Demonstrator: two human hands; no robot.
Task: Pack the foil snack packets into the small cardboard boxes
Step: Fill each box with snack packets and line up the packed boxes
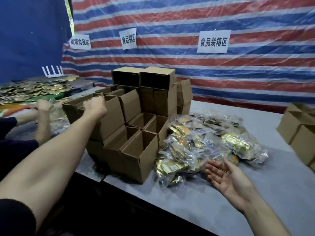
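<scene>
Grey desk point(255, 210) in a packing stall hung with striped tarpaulin point(187, 14): nearest, the worker's right hand point(226, 178) hangs palm-up, its grip open and empty, just beside the foil snack packets point(204, 143), likely poised to scoop some up. The packets, bundled in clear bags, lie flat in a heap that runs across the desk to the right of the boxes. They point every way and share no long axis. None can be seen inside a box yet. Touching the heap's left edge, the small cardboard boxes point(136, 150) stand stacked in tiers with mouths upward, ready to be filled from above. The two topmost lie on their sides, openings facing the room. The left hand point(95, 106) reaches across to the rim of an upper-tier box; its fingers look curled, but blur leaves it unclear whether that grip has closed. Further left, another person's hand point(44, 105) works near loose packets point(34, 89). Paper signs point(214, 42) mark the wall behind.
</scene>
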